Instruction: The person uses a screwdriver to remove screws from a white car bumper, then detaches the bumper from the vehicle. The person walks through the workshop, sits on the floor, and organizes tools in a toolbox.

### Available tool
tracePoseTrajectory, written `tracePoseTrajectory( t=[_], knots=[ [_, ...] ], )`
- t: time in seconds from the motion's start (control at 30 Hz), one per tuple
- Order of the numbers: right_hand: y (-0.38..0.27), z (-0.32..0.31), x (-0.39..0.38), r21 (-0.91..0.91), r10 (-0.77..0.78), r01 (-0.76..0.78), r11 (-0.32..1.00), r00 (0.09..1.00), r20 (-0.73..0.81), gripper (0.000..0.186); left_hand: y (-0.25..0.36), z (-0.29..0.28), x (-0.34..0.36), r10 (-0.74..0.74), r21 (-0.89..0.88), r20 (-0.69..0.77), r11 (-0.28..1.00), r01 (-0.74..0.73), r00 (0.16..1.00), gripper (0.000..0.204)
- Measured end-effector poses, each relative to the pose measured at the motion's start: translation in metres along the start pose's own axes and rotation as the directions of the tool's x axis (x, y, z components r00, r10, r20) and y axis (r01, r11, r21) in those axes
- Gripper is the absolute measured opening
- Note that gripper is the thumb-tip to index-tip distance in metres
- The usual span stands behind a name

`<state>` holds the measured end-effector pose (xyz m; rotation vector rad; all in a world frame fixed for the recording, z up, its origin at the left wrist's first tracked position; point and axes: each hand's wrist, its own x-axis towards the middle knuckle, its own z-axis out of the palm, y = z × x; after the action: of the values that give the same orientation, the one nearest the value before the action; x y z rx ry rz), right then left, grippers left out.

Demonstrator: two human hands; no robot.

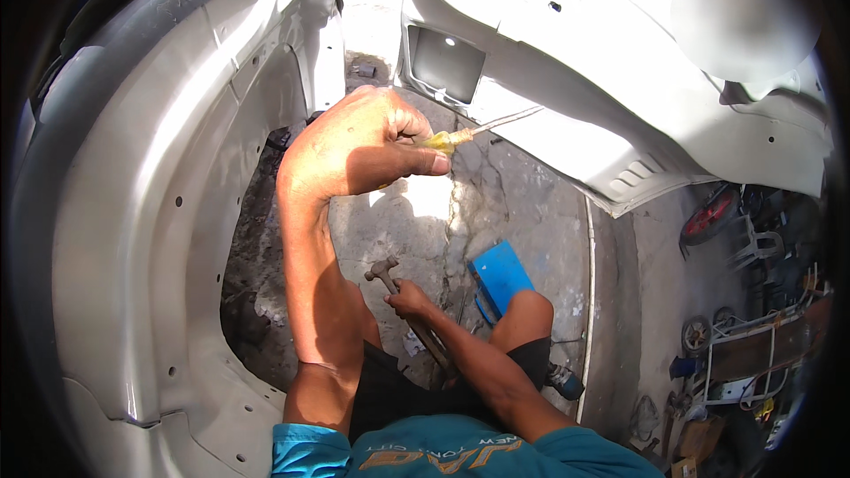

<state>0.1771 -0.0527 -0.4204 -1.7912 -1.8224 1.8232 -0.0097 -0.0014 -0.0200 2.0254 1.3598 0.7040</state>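
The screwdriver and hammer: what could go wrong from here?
Two or three things, perhaps. The left hand grips the screwdriver with its shaft pointing toward the white panel, so a slip might scratch the paint. The right hand holds a hammer; both hands are bare, so a stray blow could hurt. The blue box lies close by the right knee and might get bumped.

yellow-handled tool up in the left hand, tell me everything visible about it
The yellow-handled tool has a see-through-looking, plastic-like handle, a paler, orange-tinged front section and a slim, grey, metal-looking shaft. The left hand grips the handle, covering part of it. The shaft points right and slightly up, seen against the white panel; the tip's shape is unclear.
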Motion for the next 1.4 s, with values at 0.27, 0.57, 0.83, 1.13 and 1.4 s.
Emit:
tracePoseTrajectory(
  t=[0.27,0.57,0.83,1.13,1.4],
  knots=[
    [0.064,0.042,0.023,0.572,0.173,-0.185,0.799,0.982,0.076,0.061,-0.035,0.056,0.033,-0.142,0.288,0.129,0.952,0.099,0.981,0.038],
    [0.057,0.005,-0.006,0.163,-0.041,0.004,0.987,0.975,0.22,0.059,-0.145,0.195,0.06,-0.46,0.547,0.336,0.806,0.227,0.822,0.037],
    [-0.03,-0.074,-0.118,-0.071,-0.222,0.22,0.973,0.975,-0.021,0.054,-0.211,0.29,0.044,-0.607,0.701,0.457,0.696,0.157,0.65,0.042],
    [0.018,-0.112,-0.208,0.244,-0.248,0.297,0.923,0.945,-0.215,0.051,-0.205,0.353,0.035,-0.511,0.612,0.532,0.783,0.11,0.675,0.042],
    [0.006,-0.117,-0.264,0.337,-0.17,0.293,0.895,0.922,-0.349,0.053,-0.159,0.298,0.078,-0.168,-0.756,0.265,0.575,0.313,0.949,0.032]
  ],
)
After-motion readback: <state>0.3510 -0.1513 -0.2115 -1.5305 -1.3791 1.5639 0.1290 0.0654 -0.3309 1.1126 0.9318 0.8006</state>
